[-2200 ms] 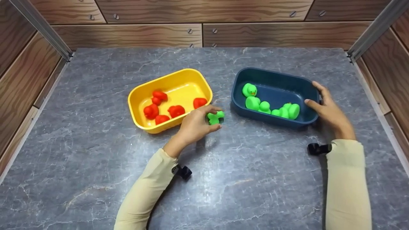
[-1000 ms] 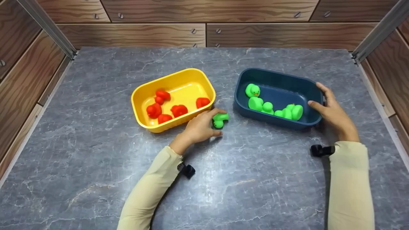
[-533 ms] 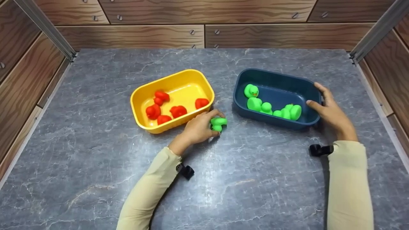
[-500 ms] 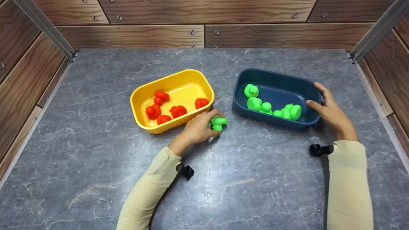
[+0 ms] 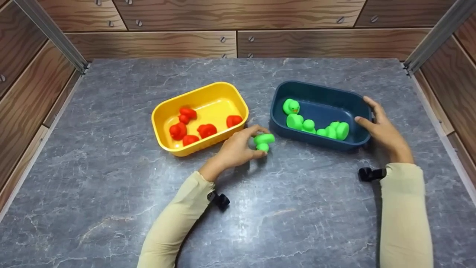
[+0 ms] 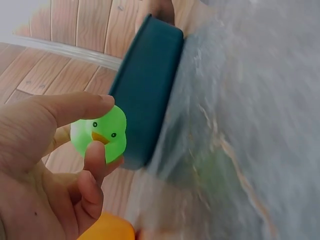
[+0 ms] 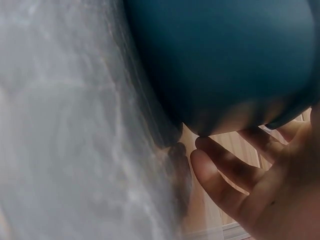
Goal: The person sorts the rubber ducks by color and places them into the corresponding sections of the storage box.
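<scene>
In the head view my left hand pinches a green rubber duck between thumb and fingers, between the two bins. The left wrist view shows the same duck from its face side, with its orange beak by a fingertip. My right hand grips the right end of a dark blue bin, thumb over the rim and fingers along the outside. Several green ducks lie inside that bin. From the right wrist, the fingers show just under the bin's end wall.
A yellow bin with several red ducks stands left of the blue one, close beside my left hand. Both bins rest on a grey marbled table. Wood-patterned panels enclose the back and sides.
My left hand has shifted a little right, toward the blue bin, carrying the green duck, which has turned in the fingers. The right hand stays at the blue bin's end.
</scene>
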